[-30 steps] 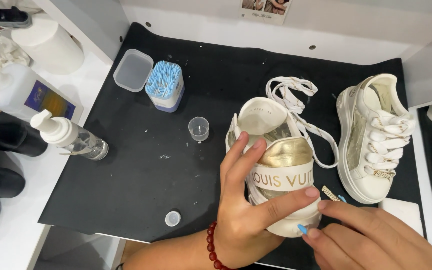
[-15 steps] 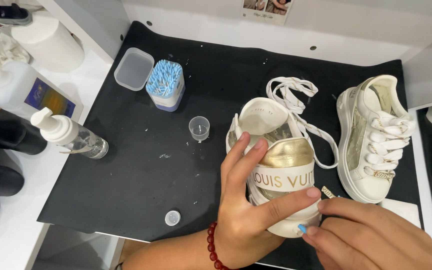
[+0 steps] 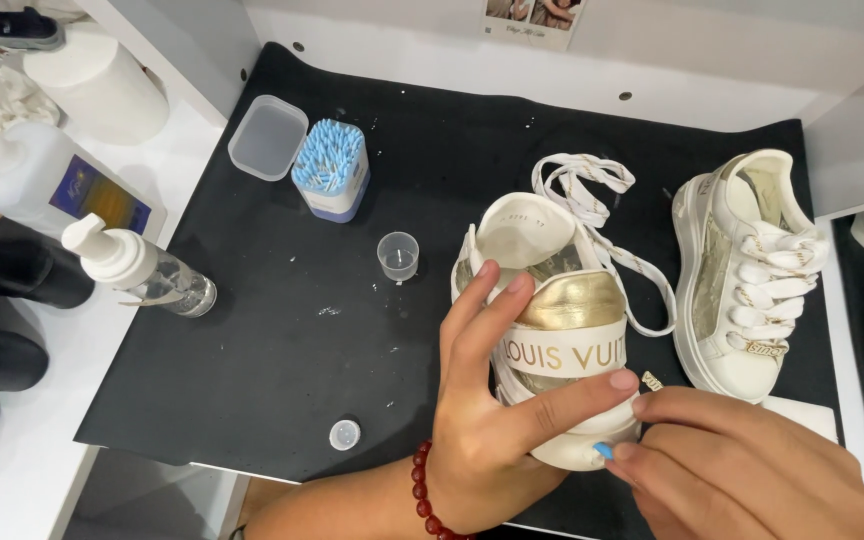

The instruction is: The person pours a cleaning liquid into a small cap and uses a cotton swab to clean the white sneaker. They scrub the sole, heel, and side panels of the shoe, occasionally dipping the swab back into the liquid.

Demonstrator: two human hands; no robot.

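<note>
Head view, one frame. Left hand [image 3: 497, 420] wraps the heel of a white shoe [image 3: 552, 320] at lower centre of the frame: fingers spread up the near side, thumb laid across the back below the gold heel patch. Firm, closed hold; the shoe stands heel toward the camera on the black mat [image 3: 282, 360]. Right hand [image 3: 742, 465], lower right, pinches a cotton swab [image 3: 602, 450], its blue tip touching the white sole edge at the heel. Fingers closed on the stick; most of it is hidden.

Surroundings: second shoe [image 3: 747, 270], laced, at right, well apart. Loose lace [image 3: 592, 190] lies behind the held shoe. Small clear cup [image 3: 398, 255] just left of centre; contents cannot be told. Box of blue swabs [image 3: 330, 170] with its lid [image 3: 267, 137] beside it, upper left. Pump bottle [image 3: 137, 275] on its side at the mat's left edge. Small cap [image 3: 344, 433] at lower centre.

Risks, as judgement:
- Swab tip sits close to the left thumb; a slip could smear onto the gold patch or the printed band.
- Too much pressure could bend the stick.
- A swing of the left elbow could tip the cup.
- The loose lace could drag through specks on the mat if the shoe is turned.
</note>
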